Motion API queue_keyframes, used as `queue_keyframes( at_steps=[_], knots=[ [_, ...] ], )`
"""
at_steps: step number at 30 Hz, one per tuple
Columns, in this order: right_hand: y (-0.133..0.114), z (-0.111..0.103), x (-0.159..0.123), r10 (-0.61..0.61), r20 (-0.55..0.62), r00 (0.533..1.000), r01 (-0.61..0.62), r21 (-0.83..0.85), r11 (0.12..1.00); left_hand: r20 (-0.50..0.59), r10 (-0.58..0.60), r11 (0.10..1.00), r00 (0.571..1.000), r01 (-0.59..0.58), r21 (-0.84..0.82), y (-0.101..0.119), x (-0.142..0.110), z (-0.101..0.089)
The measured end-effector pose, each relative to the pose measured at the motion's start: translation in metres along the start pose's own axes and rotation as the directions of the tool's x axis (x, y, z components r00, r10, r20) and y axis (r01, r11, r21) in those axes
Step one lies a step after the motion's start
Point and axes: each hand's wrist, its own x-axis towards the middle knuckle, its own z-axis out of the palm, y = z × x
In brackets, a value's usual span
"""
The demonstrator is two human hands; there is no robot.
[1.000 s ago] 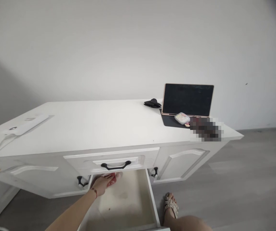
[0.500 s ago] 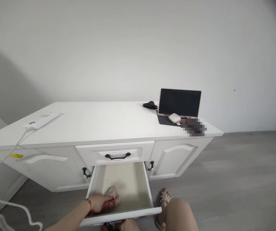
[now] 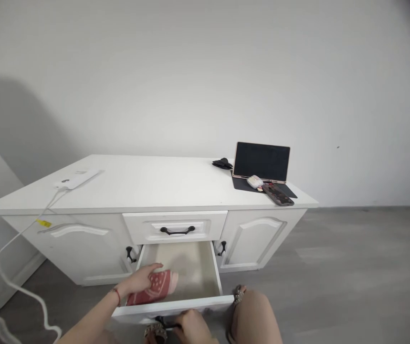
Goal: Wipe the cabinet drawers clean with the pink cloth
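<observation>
My left hand [image 3: 143, 279] reaches into the pulled-out lower drawer [image 3: 194, 272]. Its fingers are on a folded red cloth [image 3: 159, 286] with a pale pattern and a pink end, which lies at the drawer's left front; part of the cloth is hidden under the hand. Below the drawer front, my right hand [image 3: 193, 327] is closed round the black drawer handle [image 3: 163, 322].
The upper drawer [image 3: 176, 227] is closed above. On the white cabinet top [image 3: 158, 184] stand a tablet [image 3: 261, 162], a small white case [image 3: 255, 181], a phone [image 3: 278, 194], a black folded item [image 3: 222, 164] and a white power strip [image 3: 78, 178] whose cable hangs down at left. My knee [image 3: 257, 315] is beside the drawer.
My left hand has shifted on the cloth, and more of the red patterned side shows. The view has moved slightly; more of my right hand on the handle is visible.
</observation>
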Motion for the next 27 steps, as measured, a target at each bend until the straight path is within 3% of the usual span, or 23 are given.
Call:
queue_keyframes(
  at_steps=[2,4,6,8,10,14,16,19,21,24,27],
  knots=[
    [0.003,-0.003,0.004,-0.003,-0.044,0.999,0.005,0.03,1.0,-0.151,0.032,0.994,0.988,-0.048,-0.101,0.006,-0.008,-0.011],
    [0.005,-0.005,0.01,0.004,-0.083,0.997,-0.001,0.03,1.0,-0.316,0.007,0.965,0.949,-0.089,-0.247,0.011,-0.022,-0.02],
    [0.005,-0.009,0.017,0.018,-0.125,0.992,-0.016,0.017,1.0,-0.459,-0.116,0.902,0.881,-0.1,-0.421,0.016,-0.042,-0.023],
    [0.003,-0.013,0.025,0.046,-0.158,0.986,-0.048,-0.009,0.999,-0.508,-0.285,0.783,0.813,-0.108,-0.612,0.018,-0.066,-0.018],
    [0.001,-0.019,0.032,0.069,-0.177,0.982,-0.077,-0.035,0.996,-0.432,-0.409,0.599,0.804,-0.121,-0.792,0.017,-0.09,-0.005],
    [0.003,-0.035,0.039,0.056,-0.141,0.988,-0.068,-0.077,0.995,-0.135,-0.505,0.178,0.852,-0.05,-0.983,0.007,-0.126,0.033],
    [0.01,-0.047,0.04,0.015,-0.079,0.997,-0.022,-0.096,0.995,-0.015,-0.513,0.069,0.858,0.024,-0.997,0.002,-0.137,0.051],
    [0.024,-0.065,0.04,-0.077,0.03,0.997,0.079,-0.1,0.992,0.093,-0.517,0.026,0.851,0.124,-0.992,-0.004,-0.145,0.072],
    [0.032,-0.073,0.041,-0.121,0.075,0.99,0.127,-0.088,0.988,0.096,-0.505,0.003,0.858,0.113,-0.994,-0.007,-0.142,0.084],
    [0.036,-0.076,0.046,-0.147,0.092,0.985,0.154,-0.072,0.985,-0.046,-0.528,0.035,0.848,-0.032,-0.999,-0.014,-0.128,0.102],
    [0.035,-0.068,0.047,-0.151,0.054,0.987,0.154,-0.065,0.986,-0.243,-0.566,0.183,0.788,-0.167,-0.969,-0.026,-0.108,0.11]
  ],
)
